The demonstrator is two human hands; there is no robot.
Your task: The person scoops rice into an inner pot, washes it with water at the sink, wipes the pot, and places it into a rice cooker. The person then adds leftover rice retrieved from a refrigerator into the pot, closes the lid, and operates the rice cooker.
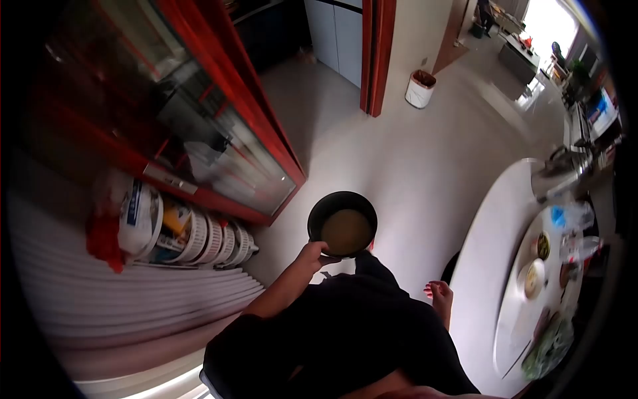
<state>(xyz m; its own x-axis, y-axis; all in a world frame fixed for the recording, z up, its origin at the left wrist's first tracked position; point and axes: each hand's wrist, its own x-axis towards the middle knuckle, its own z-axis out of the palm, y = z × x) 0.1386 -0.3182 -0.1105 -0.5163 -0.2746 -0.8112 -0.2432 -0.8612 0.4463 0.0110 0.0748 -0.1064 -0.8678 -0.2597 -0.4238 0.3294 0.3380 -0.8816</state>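
My left hand point(314, 258) grips a dark round pot point(319, 211) by its near left side and holds it out in front of my body above the floor. Inside the pot is a yellowish-brown liquid point(347, 233). Down by my right side, close to the edge of the white table, hangs my right hand point(438, 292). Its fingers are loosely curled and slightly apart, and I see nothing in them.
Ahead on the left stands a red-framed glass door point(282, 166) beside a doorway. A rack with white baskets point(199, 236) is at left. The white table point(475, 266) on my right bears a metal kettle point(561, 174), bowls and bags. A bin point(420, 90) stands by the wall.
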